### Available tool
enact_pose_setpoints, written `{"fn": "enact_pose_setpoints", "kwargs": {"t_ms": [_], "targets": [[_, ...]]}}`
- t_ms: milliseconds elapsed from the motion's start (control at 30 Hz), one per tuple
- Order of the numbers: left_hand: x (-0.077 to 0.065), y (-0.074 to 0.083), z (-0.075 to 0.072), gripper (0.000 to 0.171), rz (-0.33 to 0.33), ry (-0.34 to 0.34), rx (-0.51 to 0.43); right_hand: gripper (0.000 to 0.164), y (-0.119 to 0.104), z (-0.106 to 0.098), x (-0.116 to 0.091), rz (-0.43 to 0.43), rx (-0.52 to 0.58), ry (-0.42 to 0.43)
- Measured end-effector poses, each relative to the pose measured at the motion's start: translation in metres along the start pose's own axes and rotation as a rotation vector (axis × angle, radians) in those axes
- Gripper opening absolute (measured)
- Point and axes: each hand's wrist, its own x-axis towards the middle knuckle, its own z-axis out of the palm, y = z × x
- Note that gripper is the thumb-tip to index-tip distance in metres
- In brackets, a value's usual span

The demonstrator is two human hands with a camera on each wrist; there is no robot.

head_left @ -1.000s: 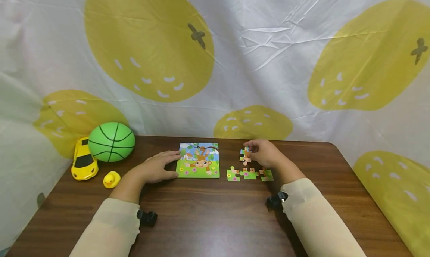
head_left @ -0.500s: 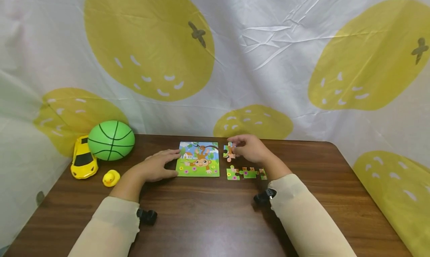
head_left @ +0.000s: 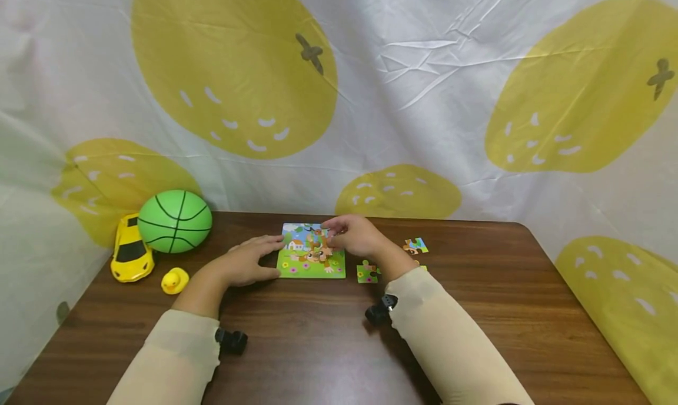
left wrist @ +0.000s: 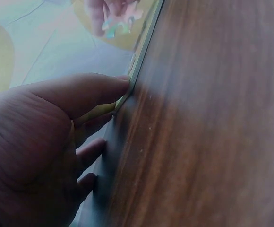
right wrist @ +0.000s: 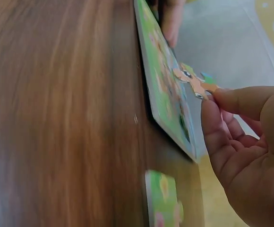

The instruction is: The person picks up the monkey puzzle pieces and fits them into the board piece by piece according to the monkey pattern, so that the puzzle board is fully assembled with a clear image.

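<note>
A square picture board with a cartoon monkey lies near the table's far edge. My left hand rests at its left side, fingers stretched out, the thumb at the near corner in the left wrist view. Over the board's right half, my right hand pinches a jigsaw puzzle piece between thumb and forefinger. That piece, orange with a drawn eye, is tilted close over the board in the right wrist view. Just right of the board lies a green flowered puzzle piece; another piece shows beyond my right wrist.
A green ball with black lines sits at the back left beside a yellow toy car. A small yellow rubber duck stands before them, near my left forearm. A patterned cloth hangs behind the brown table.
My right hand has moved left with the puzzle piece, from above the loose pieces to over the board. Another piece has come into view behind my right wrist. My left hand has stayed put.
</note>
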Motion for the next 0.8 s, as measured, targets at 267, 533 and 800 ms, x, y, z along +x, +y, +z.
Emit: {"fn": "enact_pose_setpoints", "kwargs": {"t_ms": [267,533,800], "targets": [[0.002,-0.002,0.001,0.076,0.002,-0.001,-0.002,0.033,-0.005,0.016,0.015,0.015,-0.13,0.029],[0.0,-0.003,0.0,0.077,0.006,0.003,0.001,0.028,-0.005,0.027,0.023,0.033,-0.238,0.089],[0.0,-0.005,0.001,0.077,-0.005,-0.001,-0.008,0.027,-0.009,0.034,0.023,0.055,-0.263,0.086]]}}
